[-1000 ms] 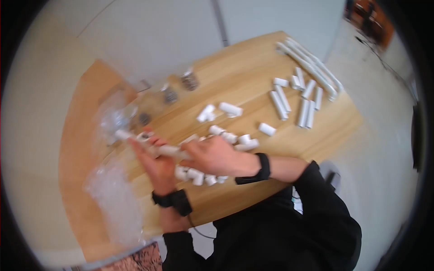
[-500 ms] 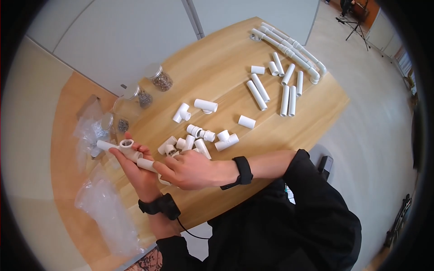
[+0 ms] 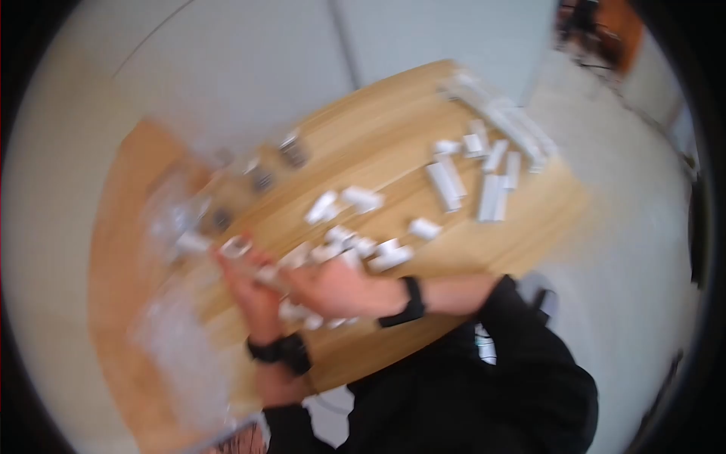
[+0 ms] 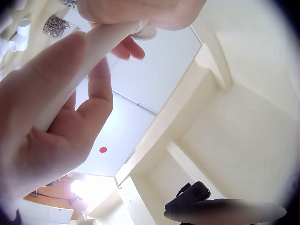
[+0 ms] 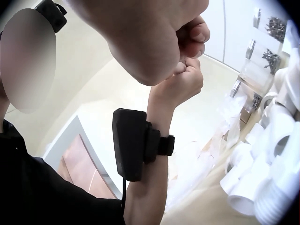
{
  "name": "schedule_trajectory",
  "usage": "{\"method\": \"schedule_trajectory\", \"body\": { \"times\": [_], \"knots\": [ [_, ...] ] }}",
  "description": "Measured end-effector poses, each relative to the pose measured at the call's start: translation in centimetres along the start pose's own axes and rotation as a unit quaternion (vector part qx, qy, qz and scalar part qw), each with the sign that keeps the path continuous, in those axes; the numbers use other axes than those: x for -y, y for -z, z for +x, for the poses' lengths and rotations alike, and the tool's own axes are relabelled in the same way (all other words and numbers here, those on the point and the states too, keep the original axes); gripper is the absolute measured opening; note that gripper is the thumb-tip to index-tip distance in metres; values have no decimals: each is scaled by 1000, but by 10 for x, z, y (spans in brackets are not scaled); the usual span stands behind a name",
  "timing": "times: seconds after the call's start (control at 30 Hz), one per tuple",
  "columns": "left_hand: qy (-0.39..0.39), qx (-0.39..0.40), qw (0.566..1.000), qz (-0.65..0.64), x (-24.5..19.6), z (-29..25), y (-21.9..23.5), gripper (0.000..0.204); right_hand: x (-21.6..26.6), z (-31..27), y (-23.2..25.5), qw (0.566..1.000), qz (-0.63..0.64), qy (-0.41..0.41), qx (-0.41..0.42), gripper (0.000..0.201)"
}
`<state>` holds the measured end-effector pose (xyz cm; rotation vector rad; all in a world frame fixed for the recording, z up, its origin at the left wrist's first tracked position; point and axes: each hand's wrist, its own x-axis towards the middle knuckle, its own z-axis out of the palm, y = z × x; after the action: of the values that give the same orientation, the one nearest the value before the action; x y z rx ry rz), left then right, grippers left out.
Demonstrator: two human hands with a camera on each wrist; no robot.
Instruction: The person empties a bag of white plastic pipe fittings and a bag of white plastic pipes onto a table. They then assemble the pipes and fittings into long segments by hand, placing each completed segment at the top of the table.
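Observation:
My left hand (image 3: 253, 295) lies palm up, holding a white tee fitting (image 3: 236, 247) whose round mouth faces up. A short white pipe end (image 3: 193, 242) sticks out beyond the tee at the far side. My right hand (image 3: 340, 289) pinches a second white pipe (image 4: 96, 49) on the tee's near side. In the left wrist view its thumb (image 4: 56, 58) lies along that pipe, with the index finger curled beneath, and the left hand shows at the top. The right wrist view shows the right hand from close, hiding most of the work. Motion blurs the head view.
Loose white fittings (image 3: 392, 257) lie around the hands on the wooden table (image 3: 454, 261). Further right are cut pipe lengths (image 3: 443, 187) and long assembled pipes (image 3: 503, 117). Jars of small hardware (image 3: 293, 150) line the back left, and clear plastic bags (image 3: 181, 348) lie at the left.
The head view swings, shifting the whole scene down and slightly right since half a second ago. Both hands stay together at the same tee and pipe.

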<state>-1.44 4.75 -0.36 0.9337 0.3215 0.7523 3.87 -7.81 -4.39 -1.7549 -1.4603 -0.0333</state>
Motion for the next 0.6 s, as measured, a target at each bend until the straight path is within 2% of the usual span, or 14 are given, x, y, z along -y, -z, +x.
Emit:
{"method": "schedule_trajectory", "body": {
  "times": [0.03,0.07,0.1,0.13,0.17,0.23,0.27,0.33,0.43,0.47,0.53,0.57,0.6],
  "knots": [
    [-65,16,996,66,9,4,11,42,-1,1,-2,1000,2,4,11,43],
    [-1,-39,999,30,7,6,9,43,4,1,6,997,-12,45,-55,40],
    [-92,-80,986,117,8,-11,-24,39,11,1,15,998,-42,26,-26,42],
    [131,44,978,-156,0,10,3,38,8,2,13,995,-93,19,-26,35],
    [145,63,973,-166,6,7,-13,38,5,1,8,997,-68,25,-21,38],
    [21,-121,991,-56,3,-5,-33,41,7,2,8,997,-65,27,-20,40],
    [21,-116,991,-56,3,-2,-29,41,6,3,8,997,-68,26,-24,40],
    [73,-44,991,-103,3,2,-15,43,5,5,9,997,-62,38,-18,41],
    [46,-3,995,-85,4,3,-5,43,1,4,3,996,-51,52,-44,42],
    [46,-2,995,-85,2,-2,-17,43,1,5,3,996,-52,52,-44,42],
    [-27,-143,989,12,0,-12,-41,43,1,8,3,985,-64,95,-131,40],
    [-26,-143,989,13,-1,-6,-28,43,-1,10,0,985,-63,93,-131,40],
    [0,-60,998,35,-4,7,-4,41,-3,11,-3,991,-62,60,-102,39]
  ]
}}
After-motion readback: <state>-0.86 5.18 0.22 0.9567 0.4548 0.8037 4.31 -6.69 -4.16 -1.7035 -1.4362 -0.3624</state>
